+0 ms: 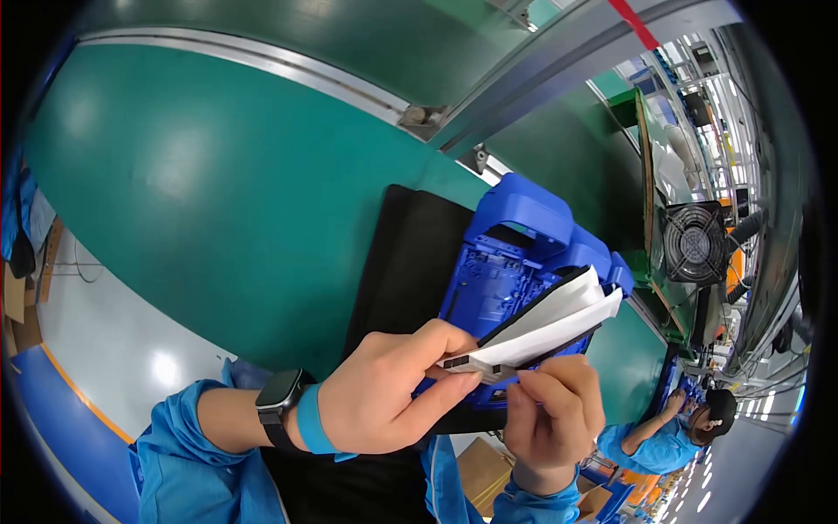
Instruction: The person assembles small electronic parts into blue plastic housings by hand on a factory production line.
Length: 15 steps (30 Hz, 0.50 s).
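My left hand (384, 393), with a dark watch and a blue band at its wrist, pinches a bundle of white sheets with black edge strips (546, 323) between thumb and fingers. The sheets fan out away from me, over a blue plastic housing (489, 284). Close to the bundle's near edge, my right hand (556, 410) has its thumb and fingers pressed together; what they hold, if anything, is hidden. The open housing shows ribs and moulded details inside, and lies partly on a black mat (406, 253).
The green worktop (218, 192) stretches to the left, bounded by a metal rail (262, 63) at the back. A metal post (524, 74) rises beyond the housing. At the right stand a black fan (696, 243) and a co-worker in blue (663, 447) handling blue parts.
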Each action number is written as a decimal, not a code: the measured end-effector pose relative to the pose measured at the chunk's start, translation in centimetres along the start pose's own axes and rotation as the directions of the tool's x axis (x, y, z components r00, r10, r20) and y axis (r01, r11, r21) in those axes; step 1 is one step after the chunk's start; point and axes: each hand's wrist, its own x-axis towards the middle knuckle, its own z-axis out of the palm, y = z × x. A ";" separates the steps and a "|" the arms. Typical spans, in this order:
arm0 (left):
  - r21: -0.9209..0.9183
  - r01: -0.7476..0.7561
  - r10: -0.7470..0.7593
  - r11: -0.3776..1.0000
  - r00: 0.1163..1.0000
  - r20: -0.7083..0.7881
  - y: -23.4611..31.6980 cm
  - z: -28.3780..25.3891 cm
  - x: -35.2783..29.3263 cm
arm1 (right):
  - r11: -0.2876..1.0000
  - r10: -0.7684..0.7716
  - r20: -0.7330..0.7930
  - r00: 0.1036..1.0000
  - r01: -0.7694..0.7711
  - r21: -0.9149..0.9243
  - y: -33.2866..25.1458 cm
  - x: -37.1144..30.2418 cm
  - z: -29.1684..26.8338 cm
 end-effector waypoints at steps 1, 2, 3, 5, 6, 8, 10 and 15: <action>-0.001 0.001 -0.001 1.000 1.000 0.003 0.2 0.2 -0.1 | 1.000 0.010 0.021 1.000 -0.009 -0.009 -0.1 0.2 -0.1; -0.001 0.001 -0.001 1.000 1.000 0.004 0.4 0.3 -0.2 | 1.000 0.007 0.011 1.000 -0.007 -0.015 -0.1 0.2 -0.1; 0.004 -0.008 0.008 1.000 1.000 0.010 0.5 0.5 -0.3 | 1.000 0.020 0.035 0.999 -0.020 -0.007 0.0 0.2 -0.1; 0.026 0.009 -0.009 1.000 1.000 0.014 -0.2 0.6 -0.2 | 0.999 0.043 0.073 0.996 -0.044 0.001 0.7 -0.1 0.3; 0.026 0.012 -0.012 1.000 1.000 0.018 -0.5 0.7 -0.1 | 0.999 0.048 0.071 0.996 -0.048 0.002 1.0 -0.2 0.4; 0.059 0.005 -0.006 0.998 1.000 0.020 -0.2 0.9 -0.4 | 0.999 0.053 0.088 0.995 -0.052 -0.006 0.9 -0.3 0.1; 0.064 -0.005 0.004 0.998 1.000 0.018 -0.1 1.2 -0.5 | 0.999 0.047 0.092 0.995 -0.045 -0.019 0.9 -0.4 -0.1; -0.040 -0.036 0.032 0.999 0.996 -0.078 -0.2 2.3 -0.4 | 0.993 -0.015 0.084 0.996 0.024 -0.111 1.6 -0.7 0.1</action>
